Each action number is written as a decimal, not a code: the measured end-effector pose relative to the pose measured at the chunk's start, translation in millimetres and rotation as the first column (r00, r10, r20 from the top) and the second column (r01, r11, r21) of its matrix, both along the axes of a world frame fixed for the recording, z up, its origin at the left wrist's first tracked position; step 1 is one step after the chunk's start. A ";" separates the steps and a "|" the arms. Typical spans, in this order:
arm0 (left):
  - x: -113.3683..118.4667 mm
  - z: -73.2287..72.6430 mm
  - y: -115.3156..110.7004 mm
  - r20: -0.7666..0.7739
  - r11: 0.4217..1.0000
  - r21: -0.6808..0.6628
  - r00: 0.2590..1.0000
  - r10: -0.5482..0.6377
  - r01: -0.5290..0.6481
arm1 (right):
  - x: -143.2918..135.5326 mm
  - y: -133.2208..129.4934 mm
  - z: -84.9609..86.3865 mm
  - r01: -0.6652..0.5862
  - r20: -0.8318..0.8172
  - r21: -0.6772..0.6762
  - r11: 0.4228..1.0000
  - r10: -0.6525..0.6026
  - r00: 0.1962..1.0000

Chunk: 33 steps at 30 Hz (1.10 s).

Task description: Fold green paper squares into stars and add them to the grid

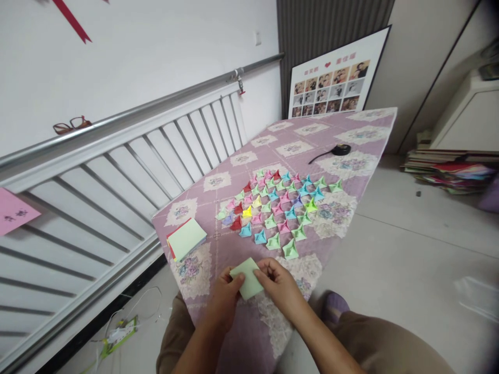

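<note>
A pale green square of paper [249, 280] is held between both hands above the near part of the table. My left hand [226, 291] pinches its left side, thumb on top. On the right side, my right hand [275, 280] grips it with the thumb on top and fingers beneath. Just beyond lie rows of small folded paper boats [273, 240] with pointed corners, in green, blue, pink, red, yellow and purple. A stack of coloured paper sheets [187, 238], light green uppermost, rests left of them.
The purple floral tablecloth [241, 171] covers the table. A black tape measure [341, 149] lies toward its far right. A white radiator [156, 150] runs along the left, with glasses [72, 124] on the pipe. A power strip [120, 335] with cables is on the floor.
</note>
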<state>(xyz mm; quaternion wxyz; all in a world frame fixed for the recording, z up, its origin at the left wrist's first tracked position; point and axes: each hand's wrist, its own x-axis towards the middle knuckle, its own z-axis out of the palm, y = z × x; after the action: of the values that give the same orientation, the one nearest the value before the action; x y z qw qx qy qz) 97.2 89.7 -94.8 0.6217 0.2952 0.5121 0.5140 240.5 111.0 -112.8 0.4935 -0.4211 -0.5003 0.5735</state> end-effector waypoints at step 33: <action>-9.8 -28.7 1.0 -0.274 0.996 0.044 0.960 -0.063 0.078 | -1.1 6.3 3.7 0.071 -0.025 -0.107 0.992 -0.074 0.997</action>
<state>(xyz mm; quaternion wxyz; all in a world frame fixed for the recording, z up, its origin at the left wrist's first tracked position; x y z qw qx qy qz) 87.4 90.7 -123.5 0.5551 0.3979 0.5676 0.4597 239.4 117.3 -109.1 0.4982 -0.4563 -0.4464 0.5868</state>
